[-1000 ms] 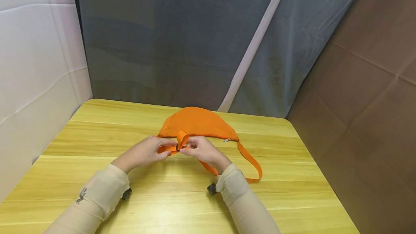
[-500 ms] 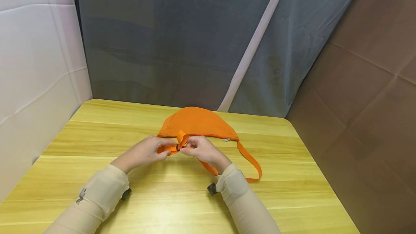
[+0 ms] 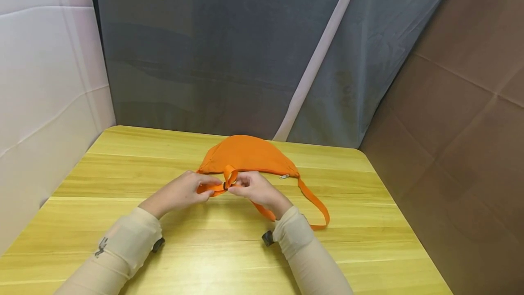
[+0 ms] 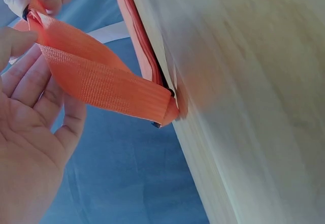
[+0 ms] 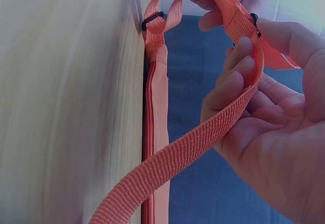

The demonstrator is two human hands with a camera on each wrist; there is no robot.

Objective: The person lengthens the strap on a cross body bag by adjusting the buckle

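Note:
An orange waist bag (image 3: 247, 154) lies near the back of the table, its zipper edge facing me. In front of it my left hand (image 3: 180, 193) pinches the orange webbing strap (image 4: 106, 84) between thumb and fingers. My right hand (image 3: 259, 191) pinches the same strap beside a black slider buckle (image 5: 255, 25), close to the left fingertips. A short loop of strap (image 3: 230, 173) stands up between the hands. From the right hand the strap runs down and curves back to the bag's right end. A second black buckle (image 5: 153, 22) sits at the bag's other end.
A wood-grain table (image 3: 196, 249) carries the bag. Grey cloth (image 3: 196, 49) hangs behind it, with a white wall (image 3: 49, 81) on the left and a brown one (image 3: 458, 140) on the right. A metal zipper pull (image 3: 284, 176) hangs at the bag's right corner.
Both hands keep their grip on the strap and have barely moved. The bag lies in the same place; the whole head view has shifted very slightly.

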